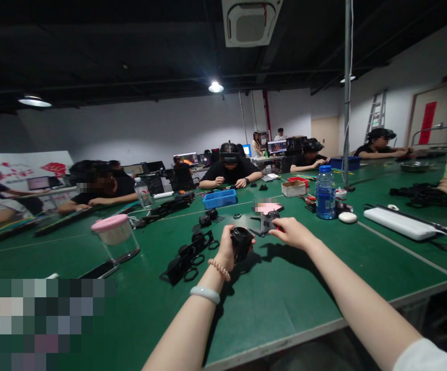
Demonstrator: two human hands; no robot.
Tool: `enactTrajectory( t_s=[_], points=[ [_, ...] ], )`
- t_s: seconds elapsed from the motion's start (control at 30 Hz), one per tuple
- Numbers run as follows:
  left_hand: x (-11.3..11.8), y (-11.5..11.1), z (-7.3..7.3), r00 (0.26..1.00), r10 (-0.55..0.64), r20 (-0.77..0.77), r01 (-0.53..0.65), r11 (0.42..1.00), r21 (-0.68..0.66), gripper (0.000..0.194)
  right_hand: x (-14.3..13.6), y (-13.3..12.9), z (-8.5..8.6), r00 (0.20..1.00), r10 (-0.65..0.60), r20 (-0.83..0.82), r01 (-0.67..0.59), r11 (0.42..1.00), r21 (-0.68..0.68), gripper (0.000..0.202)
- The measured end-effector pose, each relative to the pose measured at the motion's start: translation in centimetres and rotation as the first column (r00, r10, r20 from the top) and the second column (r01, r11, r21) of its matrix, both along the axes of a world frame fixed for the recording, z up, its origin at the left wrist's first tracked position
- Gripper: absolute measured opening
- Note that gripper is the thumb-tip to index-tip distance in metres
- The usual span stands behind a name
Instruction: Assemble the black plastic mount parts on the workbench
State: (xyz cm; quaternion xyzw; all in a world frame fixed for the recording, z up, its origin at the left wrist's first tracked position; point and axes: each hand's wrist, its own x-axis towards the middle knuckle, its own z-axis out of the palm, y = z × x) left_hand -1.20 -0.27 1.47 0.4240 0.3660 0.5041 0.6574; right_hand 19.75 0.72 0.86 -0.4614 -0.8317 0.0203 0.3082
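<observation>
My left hand [226, 248] is wrapped round a black plastic housing [242, 241] with a round opening on top, held just above the green table. To its right, my right hand [292, 232] pinches a dark bracket-like part [267, 223] with thin prongs pointing left towards the housing. The two parts look close but apart. Left of my hands lie black plates with round pieces [188, 257] and several black rings [191, 274]. Farther back sits another small black part [208, 217], with a loose ring [237, 216] nearby.
A blue tray [219, 199] and a cardboard box [293, 188] stand beyond. On the right are a blue bottle [325, 193], a white round object [347, 218] and a white power strip [399, 223]. A pink-lidded jar [114, 237] stands left. Co-workers sit around the green table [285, 299].
</observation>
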Motion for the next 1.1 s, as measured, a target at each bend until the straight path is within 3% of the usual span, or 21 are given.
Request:
enactTrajectory(
  t_s=[0.07,0.17,0.3,0.47,0.8,1.1],
  points=[
    [-0.4,0.0,0.1,1.0,-0.021,0.016,0.021,1.0,-0.006,0.04,-1.1,-0.6,0.0,0.994,0.105,-0.017,-0.104,0.994,0.041,0.029],
    [-0.9,-0.2,0.4,0.997,-0.081,0.02,0.081,0.997,-0.01,0.04,-2.0,-1.2,0.0,0.986,0.161,-0.042,-0.158,0.985,0.069,0.026],
    [-1.3,-0.6,1.0,0.995,-0.104,0.005,0.104,0.995,0.01,0.04,-2.1,-1.7,0.0,0.986,0.168,-0.025,-0.165,0.984,0.071,0.024],
    [-1.6,-0.8,1.5,0.999,-0.047,0.017,0.047,0.999,0.017,0.038,-2.1,-1.9,0.1,0.984,0.178,-0.003,-0.177,0.982,0.063,0.024],
    [-1.6,-0.9,1.3,0.999,-0.039,-0.009,0.039,0.999,0.001,0.038,-2.6,-2.0,-0.3,0.984,0.177,0.009,-0.177,0.983,0.042,0.026],
    [-1.3,-1.0,1.2,0.997,0.067,-0.029,-0.068,0.997,-0.024,0.04,-2.4,-2.1,-0.3,0.983,0.184,0.009,-0.184,0.983,0.014,0.028]
  ],
)
